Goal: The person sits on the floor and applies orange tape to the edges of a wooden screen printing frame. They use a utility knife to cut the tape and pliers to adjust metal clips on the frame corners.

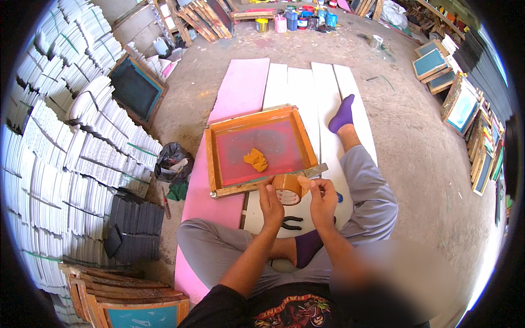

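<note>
Left hand (270,203): grips the brown tape roll (287,188) steady.
Right hand (322,198): pinches the roll's edge, seemingly picking its end free.
Wooden screen frame (258,150): just beyond both hands, yellow rag (256,159) inside.
Pliers (291,222): below the hands.

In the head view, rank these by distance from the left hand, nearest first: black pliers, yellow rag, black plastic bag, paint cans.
From the left hand:
1. Black pliers, just below it.
2. Yellow rag, inside the wooden screen frame.
3. Black plastic bag, off to the left.
4. Paint cans, far ahead.
</note>
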`<action>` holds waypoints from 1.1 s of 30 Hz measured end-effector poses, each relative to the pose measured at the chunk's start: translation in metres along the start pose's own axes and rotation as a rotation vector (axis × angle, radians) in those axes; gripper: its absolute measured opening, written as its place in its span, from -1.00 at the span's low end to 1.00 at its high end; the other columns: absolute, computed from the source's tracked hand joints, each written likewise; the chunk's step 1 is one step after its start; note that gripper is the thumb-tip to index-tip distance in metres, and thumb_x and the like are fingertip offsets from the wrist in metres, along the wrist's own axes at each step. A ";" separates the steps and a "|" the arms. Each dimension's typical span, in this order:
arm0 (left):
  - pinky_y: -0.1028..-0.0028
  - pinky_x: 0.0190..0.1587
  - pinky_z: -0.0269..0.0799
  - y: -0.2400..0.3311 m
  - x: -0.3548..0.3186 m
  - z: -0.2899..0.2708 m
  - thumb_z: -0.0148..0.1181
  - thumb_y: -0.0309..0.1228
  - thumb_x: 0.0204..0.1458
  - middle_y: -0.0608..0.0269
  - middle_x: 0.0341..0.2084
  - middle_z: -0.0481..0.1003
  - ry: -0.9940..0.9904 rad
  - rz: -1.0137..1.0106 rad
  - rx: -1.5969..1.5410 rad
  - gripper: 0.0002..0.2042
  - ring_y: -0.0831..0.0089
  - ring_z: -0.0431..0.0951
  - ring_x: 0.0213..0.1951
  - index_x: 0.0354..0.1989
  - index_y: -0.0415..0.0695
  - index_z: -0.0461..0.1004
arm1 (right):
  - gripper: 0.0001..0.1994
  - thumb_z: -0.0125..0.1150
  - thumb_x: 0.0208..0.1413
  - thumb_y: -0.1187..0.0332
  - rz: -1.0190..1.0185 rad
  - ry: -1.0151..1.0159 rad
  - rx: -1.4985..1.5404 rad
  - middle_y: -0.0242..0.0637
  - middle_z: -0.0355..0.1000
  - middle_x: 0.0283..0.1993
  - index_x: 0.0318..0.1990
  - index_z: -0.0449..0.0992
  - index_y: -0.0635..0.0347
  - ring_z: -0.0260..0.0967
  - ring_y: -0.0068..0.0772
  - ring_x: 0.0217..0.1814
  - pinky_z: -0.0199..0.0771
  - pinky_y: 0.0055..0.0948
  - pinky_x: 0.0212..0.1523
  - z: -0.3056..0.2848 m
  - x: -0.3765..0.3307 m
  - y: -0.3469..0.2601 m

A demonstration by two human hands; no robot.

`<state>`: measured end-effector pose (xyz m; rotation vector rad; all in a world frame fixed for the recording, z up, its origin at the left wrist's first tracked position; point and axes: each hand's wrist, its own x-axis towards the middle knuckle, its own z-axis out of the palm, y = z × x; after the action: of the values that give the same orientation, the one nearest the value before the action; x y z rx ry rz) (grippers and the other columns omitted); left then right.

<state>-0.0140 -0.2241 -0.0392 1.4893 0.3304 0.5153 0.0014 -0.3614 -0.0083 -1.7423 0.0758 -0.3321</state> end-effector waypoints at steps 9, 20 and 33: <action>0.32 0.26 0.25 0.003 -0.019 -0.003 -0.22 -0.20 0.46 0.03 0.09 0.37 0.075 -0.150 -0.281 -0.60 0.32 0.36 0.17 0.26 -0.26 0.21 | -0.80 0.13 0.39 0.29 0.027 -0.054 0.174 -0.26 0.48 -0.35 -0.15 0.42 0.28 0.45 -0.50 -0.34 0.49 -0.42 -0.29 0.014 0.003 -0.024; 0.45 -0.35 0.45 0.070 0.020 -0.011 0.32 -0.11 0.19 0.24 -0.58 0.55 -0.218 -0.355 0.142 -0.57 0.54 0.51 -0.47 -0.39 -0.36 0.61 | -0.85 0.28 0.14 0.35 -0.534 -0.152 -0.564 -0.18 0.47 -0.39 -0.24 0.45 0.18 0.49 -0.04 -0.38 0.47 -0.18 -0.41 0.020 -0.008 -0.038; 0.26 -0.28 0.50 0.036 0.036 -0.078 0.29 -0.30 0.08 -0.03 -0.45 0.65 -0.320 -0.309 0.760 -0.74 0.23 0.67 -0.38 -0.26 -0.27 0.68 | -0.71 0.35 0.11 0.19 -0.605 -0.538 -0.416 -0.14 0.52 -0.24 -0.14 0.50 0.17 0.51 -0.02 -0.16 0.54 -0.12 -0.21 0.040 -0.004 0.013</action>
<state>-0.0275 -0.1384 -0.0048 2.1664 0.5248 -0.1307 0.0098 -0.3248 -0.0282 -2.1903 -0.8357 -0.2815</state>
